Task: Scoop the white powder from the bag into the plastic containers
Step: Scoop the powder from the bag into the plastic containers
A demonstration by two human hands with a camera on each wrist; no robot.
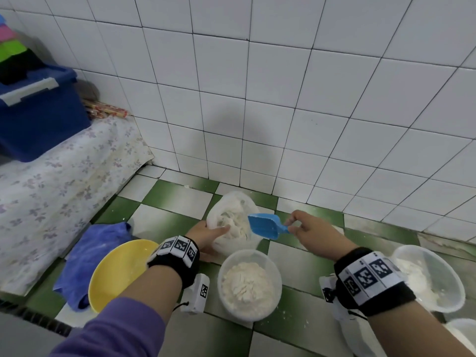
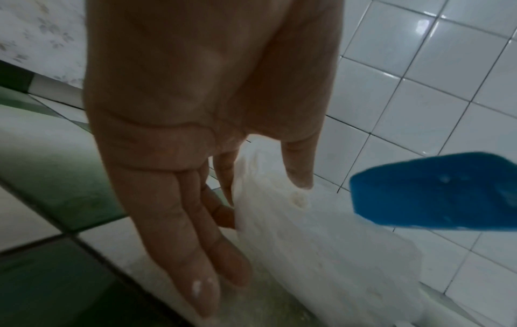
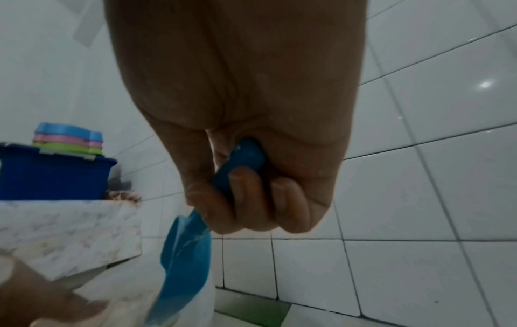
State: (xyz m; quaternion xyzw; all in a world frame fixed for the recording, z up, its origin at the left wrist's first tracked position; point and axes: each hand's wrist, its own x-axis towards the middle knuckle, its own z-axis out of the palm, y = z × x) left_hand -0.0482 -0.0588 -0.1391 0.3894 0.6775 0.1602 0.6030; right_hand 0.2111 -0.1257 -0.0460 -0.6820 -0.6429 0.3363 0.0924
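The bag (image 1: 233, 222) of white powder (image 1: 235, 224) sits open on the checkered floor (image 1: 170, 199) against the tiled wall (image 1: 283, 99). My left hand (image 1: 206, 234) pinches its near rim, thumb inside, fingers (image 2: 207, 261) straight down the outside. My right hand (image 1: 307, 229) curls round the handle of the blue scoop (image 1: 265, 225) — its blade hangs over the bag's mouth. Just in front of the bag stands a plastic container (image 1: 249, 283) heaped with powder; a second container (image 1: 428, 275) sits off right, partly filled. Left of my wrist — a yellow bowl (image 1: 116, 271) and a blue cloth (image 1: 95, 251).
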